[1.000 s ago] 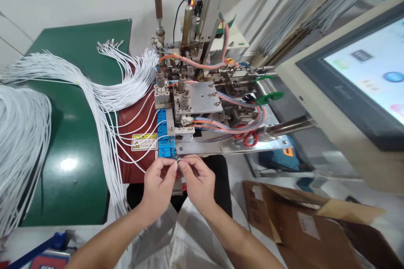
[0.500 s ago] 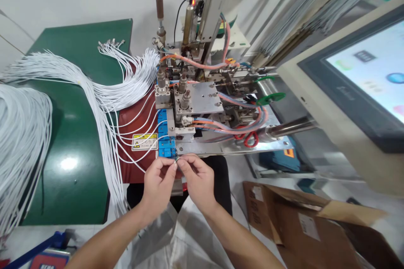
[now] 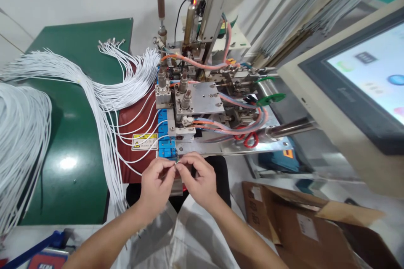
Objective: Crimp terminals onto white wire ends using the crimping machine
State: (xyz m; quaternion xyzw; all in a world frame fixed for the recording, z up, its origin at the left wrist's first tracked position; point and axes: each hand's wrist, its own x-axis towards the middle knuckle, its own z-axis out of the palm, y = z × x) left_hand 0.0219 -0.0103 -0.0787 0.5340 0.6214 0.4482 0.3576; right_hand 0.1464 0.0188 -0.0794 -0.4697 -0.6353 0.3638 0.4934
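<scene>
My left hand is closed in a pinch on the end of a white cable that comes in from the bundle on the left. Fingertip to fingertip with it, my right hand pinches the thin wire end, of which a small greenish bit shows between the fingers. Both hands are just in front of the row of blue clamps on the machine's near left edge. Several white cables run into these clamps. The fingers cover most of the cable tip.
A bundle of white cables lies across the green table, with a thick coil at far left. The machine's metal plate and hoses stand ahead. A solder wire spool, a screen and a cardboard box are at right.
Both hands have shifted very slightly, and the right fingers have rolled a little at the cable tip. The pinch stays in the same place before the blue clamps.
</scene>
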